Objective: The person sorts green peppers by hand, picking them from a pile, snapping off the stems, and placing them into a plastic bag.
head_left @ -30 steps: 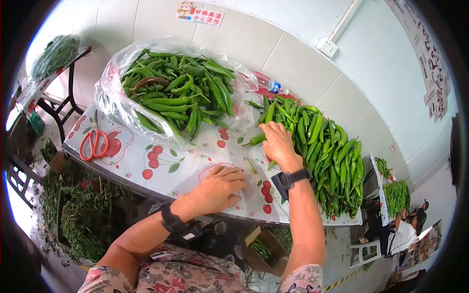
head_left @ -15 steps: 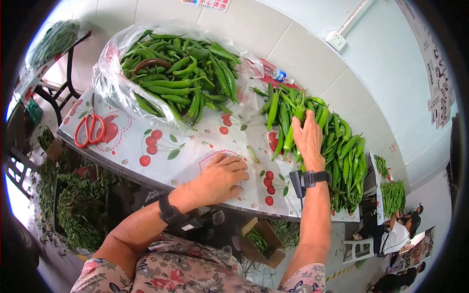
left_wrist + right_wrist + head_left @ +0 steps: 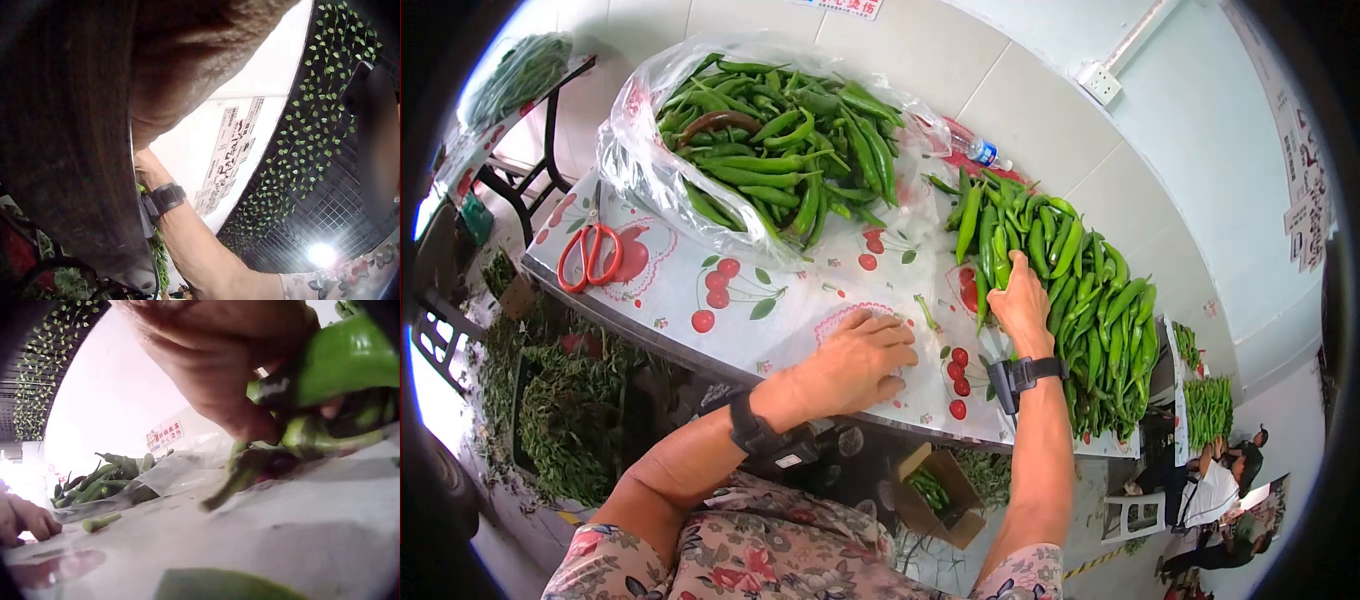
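Green is the bunch of peppers [image 3: 998, 258] that the right hand [image 3: 1018, 300] grips, right of centre in the head view. The right wrist view shows its thumb and fingers [image 3: 231, 362] curled round a glossy pepper, with the stalks trailing down to the surface [image 3: 730, 300]. The left hand [image 3: 862, 360] lies palm down at the centre of the frame, fingers relaxed and holding nothing, on the cherry-printed cloth that covers the surface. Each wrist wears a dark band. A short cut stalk [image 3: 922, 312] lies between the two hands, just beside the left fingertips.

The bunch sits at the near edge of a loose pile of peppers [image 3: 1100, 320], which runs from upper centre down the right side of the frame. In the upper left, a clear plastic bag [image 3: 630, 170] lies open, heaped with more peppers. Red-handled scissors [image 3: 590, 255] lie at the left edge of the surface, well apart from both hands. A water bottle [image 3: 985, 153] rests against the tiled wall, above the loose pile. Below the surface's near edge, at lower centre, stands an open cardboard box [image 3: 935, 500].
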Demonstrator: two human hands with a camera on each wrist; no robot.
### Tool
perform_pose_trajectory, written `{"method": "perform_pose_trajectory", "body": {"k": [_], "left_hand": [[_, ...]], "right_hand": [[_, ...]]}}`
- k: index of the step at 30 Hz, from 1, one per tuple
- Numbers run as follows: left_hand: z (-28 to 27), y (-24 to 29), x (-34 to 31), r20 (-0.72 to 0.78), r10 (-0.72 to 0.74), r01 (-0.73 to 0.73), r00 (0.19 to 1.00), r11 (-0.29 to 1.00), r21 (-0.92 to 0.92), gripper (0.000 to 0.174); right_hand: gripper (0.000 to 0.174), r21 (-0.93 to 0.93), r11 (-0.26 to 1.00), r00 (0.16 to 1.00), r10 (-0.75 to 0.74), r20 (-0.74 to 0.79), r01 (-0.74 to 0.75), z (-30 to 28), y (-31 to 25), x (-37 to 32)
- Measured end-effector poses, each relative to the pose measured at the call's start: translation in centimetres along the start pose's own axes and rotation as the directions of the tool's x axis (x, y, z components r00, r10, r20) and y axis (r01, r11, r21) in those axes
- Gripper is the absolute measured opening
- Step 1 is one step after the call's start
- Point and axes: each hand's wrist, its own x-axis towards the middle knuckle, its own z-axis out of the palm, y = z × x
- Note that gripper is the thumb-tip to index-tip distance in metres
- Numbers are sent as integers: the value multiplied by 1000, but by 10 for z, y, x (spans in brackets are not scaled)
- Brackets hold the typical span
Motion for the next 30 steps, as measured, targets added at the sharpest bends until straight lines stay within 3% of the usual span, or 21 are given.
{"method": "perform_pose_trajectory", "body": {"k": [5,10,13,14,16,19,23,27,29,30], "left_hand": [[-3,2,0,0,4,-4,1000,1000,1,33],[-1,2,0,6,3,-3,1000,1000,-17,32],[-3,1,-1,-12,12,-13,1000,1000,-4,32],[-2,1,-2,-20,15,-15,1000,1000,-7,32],[-2,1,-2,-26,19,-20,999,1000,-17,33],[0,0,-2,-27,29,-30,999,999,-19,33],[2,2,-1,-26,23,-23,999,1000,12,34],[4,2,-1,-28,19,-18,999,999,30,34],[3,2,0,11,14,-14,1000,999,49,32],[3,1,1,31,14,-16,999,998,61,31]], "right_hand": [[49,91,996,993,-3,119,-8,-4,0,-5],[47,106,988,974,88,209,-112,-16,-7,-11],[45,439,893,994,70,88,-102,-7,9,-7],[41,668,728,989,109,105,-151,-5,13,-7],[36,930,316,979,142,147,-185,-7,15,-8],[33,967,-86,952,173,253,-241,-10,20,-4],[24,899,-339,922,166,348,-278,7,26,14],[21,909,-387,942,217,256,-157,14,-20,42],[22,914,-393,991,35,125,-102,7,-62,63],[24,879,-448,981,-168,96,-163,-9,-90,68]]}}
